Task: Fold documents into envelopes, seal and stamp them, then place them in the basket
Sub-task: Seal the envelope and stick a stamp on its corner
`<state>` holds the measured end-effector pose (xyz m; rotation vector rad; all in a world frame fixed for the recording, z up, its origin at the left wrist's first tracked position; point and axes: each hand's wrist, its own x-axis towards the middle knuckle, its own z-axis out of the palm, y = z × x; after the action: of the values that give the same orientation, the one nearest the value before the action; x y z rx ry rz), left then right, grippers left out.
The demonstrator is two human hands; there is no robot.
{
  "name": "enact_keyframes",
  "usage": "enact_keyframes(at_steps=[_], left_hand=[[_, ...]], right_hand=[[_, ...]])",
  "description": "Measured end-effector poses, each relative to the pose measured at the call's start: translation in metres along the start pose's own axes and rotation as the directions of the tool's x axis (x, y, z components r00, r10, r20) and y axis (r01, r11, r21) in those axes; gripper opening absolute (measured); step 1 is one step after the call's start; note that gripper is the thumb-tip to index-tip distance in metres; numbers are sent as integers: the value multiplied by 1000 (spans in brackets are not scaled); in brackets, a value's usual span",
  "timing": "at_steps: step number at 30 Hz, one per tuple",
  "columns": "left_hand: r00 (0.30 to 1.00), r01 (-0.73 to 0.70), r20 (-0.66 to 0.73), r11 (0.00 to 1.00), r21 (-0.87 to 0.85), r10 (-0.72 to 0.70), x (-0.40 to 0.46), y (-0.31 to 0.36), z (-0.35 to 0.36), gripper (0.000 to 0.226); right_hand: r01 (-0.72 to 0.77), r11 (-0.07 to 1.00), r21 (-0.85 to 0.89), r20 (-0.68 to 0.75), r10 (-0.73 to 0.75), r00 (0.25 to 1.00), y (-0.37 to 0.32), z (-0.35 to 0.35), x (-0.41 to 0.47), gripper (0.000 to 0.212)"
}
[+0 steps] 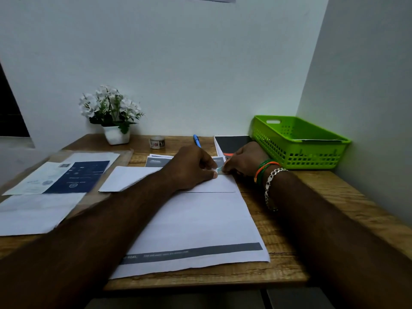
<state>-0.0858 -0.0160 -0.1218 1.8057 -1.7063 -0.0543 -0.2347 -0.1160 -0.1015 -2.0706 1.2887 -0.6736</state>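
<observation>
Just right of the frame's centre, the left hand (191,167) and the right hand (245,160) meet fingertip to fingertip, both closed on a small pale green stamp-like slip (219,170) at the upper right corner of a white paper envelope (200,185). The envelope lies on a white printed sheet with a grey bottom band (200,230) on the wooden bench (312,197). At the right edge stands the lime green perforated plastic basket (298,143) with a paper inside, and a blue pen (196,140) shows behind the left hand.

At frame centre, the left hand (191,168) and right hand (244,160) pinch a small stamp (219,171) at the white envelope's (133,178) right corner, green basket (298,150) at right.
</observation>
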Motion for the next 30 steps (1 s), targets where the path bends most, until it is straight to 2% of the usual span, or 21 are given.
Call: enact_keyframes(at_steps=[16,23,26,30], left_hand=[[998,-53,23,999,6,52,1,0,1,15],[996,-70,51,996,54,67,3,2,-2,17],[996,-82,52,994,70,79,4,2,-1,17],[997,-67,39,997,43,66,3,0,1,16]], right_hand=[[-4,996,-87,-42,0,999,-2,6,3,37],[5,984,-179,-62,-17,998,-1,8,3,56],[-15,982,-191,-33,9,999,3,2,4,45],[-65,998,-19,32,66,997,7,-17,3,20]])
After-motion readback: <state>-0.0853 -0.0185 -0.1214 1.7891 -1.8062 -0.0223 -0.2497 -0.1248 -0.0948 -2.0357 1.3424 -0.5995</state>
